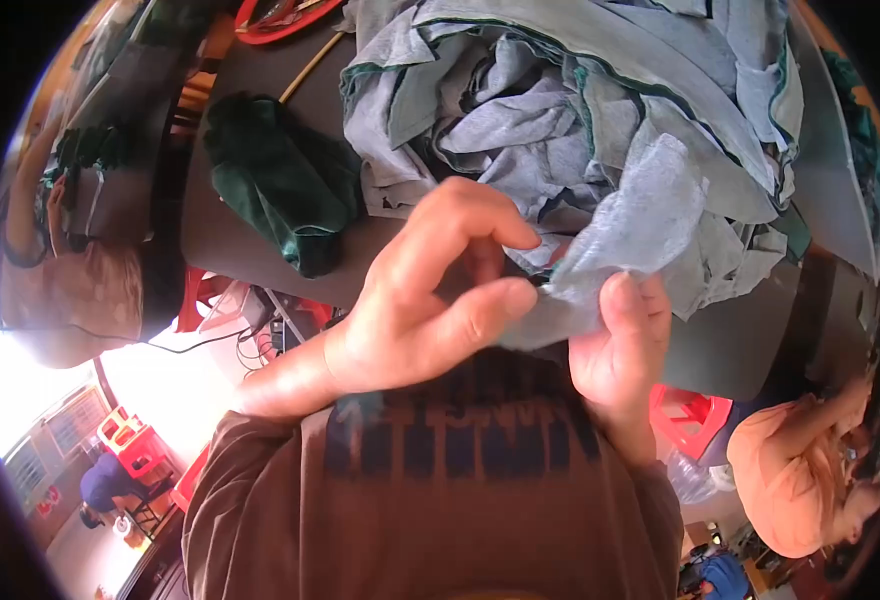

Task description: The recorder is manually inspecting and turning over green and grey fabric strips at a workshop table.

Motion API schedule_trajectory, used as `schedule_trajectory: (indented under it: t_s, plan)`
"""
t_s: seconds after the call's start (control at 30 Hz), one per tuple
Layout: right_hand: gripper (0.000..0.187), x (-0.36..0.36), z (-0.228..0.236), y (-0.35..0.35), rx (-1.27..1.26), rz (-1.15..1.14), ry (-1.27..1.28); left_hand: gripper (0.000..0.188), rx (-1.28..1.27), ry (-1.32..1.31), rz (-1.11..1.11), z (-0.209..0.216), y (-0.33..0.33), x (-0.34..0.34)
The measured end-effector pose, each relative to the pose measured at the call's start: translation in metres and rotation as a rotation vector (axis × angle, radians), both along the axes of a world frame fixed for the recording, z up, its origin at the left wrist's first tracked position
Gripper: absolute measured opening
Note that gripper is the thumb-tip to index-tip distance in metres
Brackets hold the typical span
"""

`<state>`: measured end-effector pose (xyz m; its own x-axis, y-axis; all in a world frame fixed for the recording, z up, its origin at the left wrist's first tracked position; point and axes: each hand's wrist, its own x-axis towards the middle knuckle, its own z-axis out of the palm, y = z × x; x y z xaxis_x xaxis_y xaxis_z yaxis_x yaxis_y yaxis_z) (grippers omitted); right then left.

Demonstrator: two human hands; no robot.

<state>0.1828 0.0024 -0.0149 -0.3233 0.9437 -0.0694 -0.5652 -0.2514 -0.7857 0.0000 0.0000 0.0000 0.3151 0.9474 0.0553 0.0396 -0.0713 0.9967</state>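
A small light grey-blue fabric piece [650, 205] is pinched between the thumb and fingers of my right hand [625, 345]. It stands up past the fingertips, and its lower part reaches left toward my other thumb. My left hand [430, 290] is beside it, index finger bent and thumb apart, with a gap between their tips. The left thumb tip is close to the fabric's edge; I cannot tell whether they touch. Just beyond both hands lies a large heap of grey-blue fabric pieces [520, 125] with dark green edges.
A dark green velvety cloth bundle [285, 190] lies left on the dark table [260, 255], by a thin wooden stick [312, 68]. A red basket [282, 18] stands at the far edge. People sit at both sides, one in orange [785, 475] at right. Red stools [135, 440] stand behind.
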Motion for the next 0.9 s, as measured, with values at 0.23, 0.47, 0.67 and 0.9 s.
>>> schedule_trajectory:
  t_s: [0.23,0.47,0.67,0.9]
  plan:
    - [0.033,-0.014,0.001,0.004,0.052,-0.132,-0.096,0.024,0.645,0.217,0.142,-0.009,0.001,-0.001]
    - [0.033,-0.013,0.001,0.005,0.042,-0.151,-0.107,0.026,0.653,0.273,0.207,-0.006,0.002,0.003]
    - [0.032,-0.009,-0.004,0.002,0.069,-0.123,-0.088,0.032,0.708,0.326,0.239,-0.004,0.001,0.007]
    - [0.025,-0.011,-0.005,0.0,0.157,-0.078,-0.112,0.035,0.974,0.441,0.28,-0.009,0.005,0.006]
